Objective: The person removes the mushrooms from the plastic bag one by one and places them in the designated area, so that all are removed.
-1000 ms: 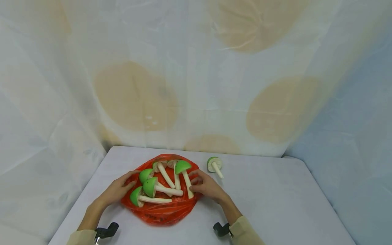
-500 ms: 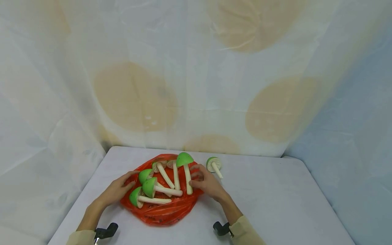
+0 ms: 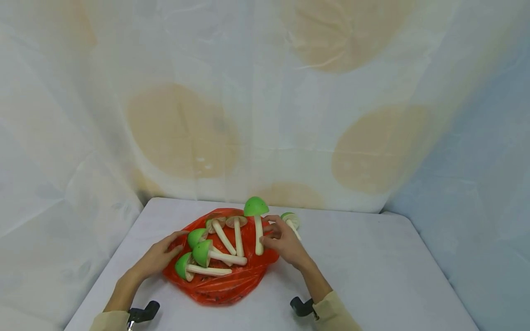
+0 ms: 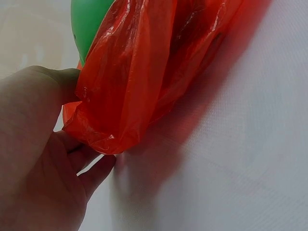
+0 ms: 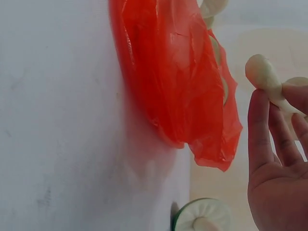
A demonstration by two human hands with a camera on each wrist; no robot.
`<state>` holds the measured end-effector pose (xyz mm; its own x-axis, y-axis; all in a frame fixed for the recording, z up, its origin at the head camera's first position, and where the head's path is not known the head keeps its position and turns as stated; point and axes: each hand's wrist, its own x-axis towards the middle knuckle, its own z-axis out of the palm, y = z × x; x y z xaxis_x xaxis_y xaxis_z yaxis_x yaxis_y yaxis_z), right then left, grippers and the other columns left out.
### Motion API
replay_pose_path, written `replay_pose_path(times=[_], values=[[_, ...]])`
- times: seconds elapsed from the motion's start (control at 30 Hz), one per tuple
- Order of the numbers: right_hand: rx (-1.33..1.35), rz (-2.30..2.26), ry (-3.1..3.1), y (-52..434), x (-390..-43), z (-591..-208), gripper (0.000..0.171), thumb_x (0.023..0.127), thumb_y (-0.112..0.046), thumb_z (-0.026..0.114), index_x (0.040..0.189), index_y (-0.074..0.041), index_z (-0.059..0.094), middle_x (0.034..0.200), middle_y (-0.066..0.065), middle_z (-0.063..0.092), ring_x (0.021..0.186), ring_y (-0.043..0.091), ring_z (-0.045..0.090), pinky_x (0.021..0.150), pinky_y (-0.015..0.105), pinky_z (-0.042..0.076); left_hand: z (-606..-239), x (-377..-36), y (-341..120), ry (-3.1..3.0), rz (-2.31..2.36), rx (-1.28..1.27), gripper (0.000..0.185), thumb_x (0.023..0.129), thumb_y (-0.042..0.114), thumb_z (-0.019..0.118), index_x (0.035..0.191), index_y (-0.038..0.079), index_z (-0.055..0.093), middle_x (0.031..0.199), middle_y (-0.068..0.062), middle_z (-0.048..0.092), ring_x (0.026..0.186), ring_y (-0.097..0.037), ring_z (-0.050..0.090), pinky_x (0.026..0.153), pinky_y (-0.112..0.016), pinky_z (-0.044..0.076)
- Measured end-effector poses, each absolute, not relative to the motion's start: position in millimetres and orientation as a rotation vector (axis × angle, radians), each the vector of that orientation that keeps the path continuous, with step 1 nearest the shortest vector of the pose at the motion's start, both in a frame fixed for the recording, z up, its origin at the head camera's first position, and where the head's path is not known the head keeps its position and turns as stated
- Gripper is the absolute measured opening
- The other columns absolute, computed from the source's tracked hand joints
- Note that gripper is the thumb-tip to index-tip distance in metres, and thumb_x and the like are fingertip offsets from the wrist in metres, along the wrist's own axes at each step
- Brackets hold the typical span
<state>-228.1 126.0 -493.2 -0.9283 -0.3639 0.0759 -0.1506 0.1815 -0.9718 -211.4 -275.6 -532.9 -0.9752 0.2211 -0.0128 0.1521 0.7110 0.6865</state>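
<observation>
My right hand point(image 3: 285, 242) pinches the white stem of a toy mushroom point(image 3: 258, 230) with a green domed cap, held upright over the right side of a red plastic bag point(image 3: 219, 294). In the right wrist view the thumb and fingertips hold the stem point(image 5: 262, 73) above the bag's edge. My left hand point(image 3: 155, 258) grips the bag's left edge; the left wrist view has the thumb on one side of the red plastic point(image 4: 125, 86) and fingers on the other. Several more green-capped mushrooms point(image 3: 202, 253) lie in the bag, stems mostly pointing right.
Another mushroom point(image 3: 290, 219) lies on the white table point(image 3: 364, 276) behind my right hand, partly hidden by it. A pale sheet with tan circles point(image 3: 265, 115) hangs behind the table, with white sheeting at both sides.
My right hand has lifted the mushroom up and away from the others, toward the back and slightly right; it now stands more upright. The left hand has stayed at the bag's edge.
</observation>
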Motion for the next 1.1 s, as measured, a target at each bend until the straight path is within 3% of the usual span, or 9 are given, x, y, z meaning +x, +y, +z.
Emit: replay_pose_path(times=[0.17, 0.43, 0.77, 1.0, 1.1], values=[[-0.485, -1.852, 2.277, 131, -229, -488, 0.047, 0.093, -0.014, 0.070, 0.135, -0.020, 0.051, 0.117, 0.013, 0.067, 0.097, 0.028, 0.067, 0.081, 0.043, 0.062, -532, -213, -274, 2.814, 1.124, 0.309, 0.043, 0.104, 0.024, 0.055, 0.147, 0.021, 0.048, 0.150, -0.020, 0.048, 0.140, -0.045, 0.041, 0.107, -0.066, 0.038], [-0.469, -1.875, 2.325, 141, -228, -482, 0.046, 0.093, -0.017, 0.070, 0.134, -0.026, 0.051, 0.116, 0.008, 0.068, 0.098, 0.028, 0.068, 0.080, 0.039, 0.062, -533, -213, -273, 2.820, 1.117, 0.314, 0.044, 0.104, 0.024, 0.055, 0.147, 0.020, 0.048, 0.150, -0.020, 0.048, 0.139, -0.045, 0.042, 0.107, -0.066, 0.039], [-0.437, -1.978, 2.351, 163, -231, -474, 0.047, 0.093, -0.013, 0.071, 0.134, -0.027, 0.052, 0.115, 0.011, 0.067, 0.098, 0.030, 0.068, 0.080, 0.050, 0.061, -534, -214, -271, 2.821, 1.122, 0.326, 0.043, 0.104, 0.024, 0.056, 0.147, 0.022, 0.049, 0.150, -0.019, 0.048, 0.140, -0.045, 0.041, 0.107, -0.066, 0.039], [-0.373, -1.997, 2.378, 176, -217, -447, 0.050, 0.094, -0.004, 0.068, 0.139, -0.009, 0.047, 0.118, 0.024, 0.064, 0.096, 0.032, 0.068, 0.080, 0.041, 0.062, -536, -216, -271, 2.815, 1.128, 0.322, 0.043, 0.104, 0.025, 0.056, 0.147, 0.023, 0.048, 0.151, -0.019, 0.047, 0.140, -0.045, 0.041, 0.107, -0.066, 0.038], [-0.331, -1.996, 2.393, 185, -222, -454, 0.050, 0.094, -0.004, 0.068, 0.139, -0.011, 0.047, 0.119, 0.023, 0.064, 0.097, 0.033, 0.068, 0.080, 0.040, 0.062, -536, -216, -271, 2.819, 1.127, 0.319, 0.043, 0.104, 0.025, 0.056, 0.147, 0.022, 0.049, 0.151, -0.019, 0.048, 0.140, -0.045, 0.041, 0.107, -0.066, 0.038]])
